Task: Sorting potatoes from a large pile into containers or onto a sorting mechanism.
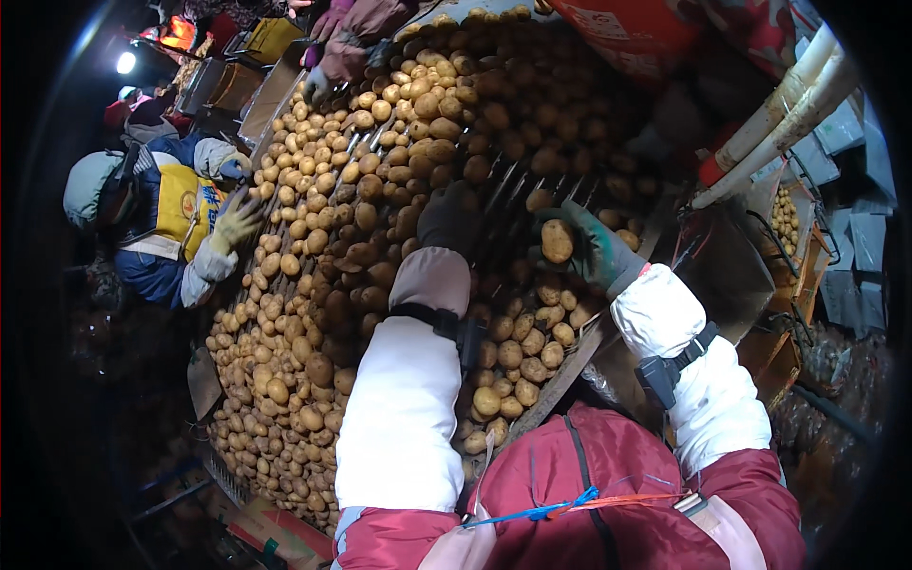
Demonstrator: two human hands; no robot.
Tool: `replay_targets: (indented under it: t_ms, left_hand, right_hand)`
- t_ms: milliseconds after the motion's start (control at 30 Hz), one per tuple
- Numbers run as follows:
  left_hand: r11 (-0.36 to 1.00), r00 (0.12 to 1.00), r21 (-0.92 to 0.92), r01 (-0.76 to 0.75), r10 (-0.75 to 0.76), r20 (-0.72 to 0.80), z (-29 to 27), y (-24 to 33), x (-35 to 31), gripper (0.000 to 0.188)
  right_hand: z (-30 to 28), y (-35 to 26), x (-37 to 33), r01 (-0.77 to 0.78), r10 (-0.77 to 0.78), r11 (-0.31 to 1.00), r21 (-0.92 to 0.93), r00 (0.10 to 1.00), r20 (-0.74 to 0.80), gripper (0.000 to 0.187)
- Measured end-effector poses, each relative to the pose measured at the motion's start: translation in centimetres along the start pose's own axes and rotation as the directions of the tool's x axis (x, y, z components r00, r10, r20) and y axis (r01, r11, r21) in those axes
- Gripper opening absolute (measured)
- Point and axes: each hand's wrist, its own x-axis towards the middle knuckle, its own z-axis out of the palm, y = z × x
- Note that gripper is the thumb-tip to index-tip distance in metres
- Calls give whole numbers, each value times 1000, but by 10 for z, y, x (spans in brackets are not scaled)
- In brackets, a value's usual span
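Observation:
My right hand (604,249), in a green and grey glove, grips a pale brown potato (557,241) between thumb and fingers, just above the slatted sorting bed (505,190). To its left, my left hand (450,217) in a dark glove reaches down among the potatoes (366,218). It lies in shadow, and I cannot make out its fingers or whether anything is in them. Loose potatoes cover much of the bed around both hands. Close below my right hand, more potatoes (518,356) are gathered against a wooden edge board (560,375).
Across the bed at left, a co-worker in a yellow apron (182,204) reaches a gloved hand (237,220) to the potatoes. Another person's gloved hand (317,85) is at the far side. Pale metal pipes (774,119) slant in at right, near a crate holding potatoes (786,223).

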Motion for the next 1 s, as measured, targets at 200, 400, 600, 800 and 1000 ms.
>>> replay_targets:
  t_ms: [200, 400, 600, 800, 1000]
  left_hand:
    - [713, 971, -660, -238, 194, -140, -35, 36, -80, 35]
    - [676, 909, -609, -415, 346, -234, -17, 19, -169, 49]
    - [995, 913, -86, -60, 20, -408, -4, -99, -188, 53]
    - [959, 885, -136, -249, 168, -434, 35, -32, -167, 52]
    - [955, 945, 295, 31, 68, -319, -62, -35, -150, 25]
  right_hand:
    - [5, 9, -19, -78, 59, 960, -269, 995, -78, 44]
    - [19, 43, -19, 71, 30, 961, -269, 935, 354, 38]
    - [20, 66, -42, -167, 161, 982, -92, 984, -74, 31]
    - [21, 83, -51, -72, 109, 958, -278, 987, 118, 25]
    - [26, 72, -62, 52, -1, 825, -562, 996, 91, 32]
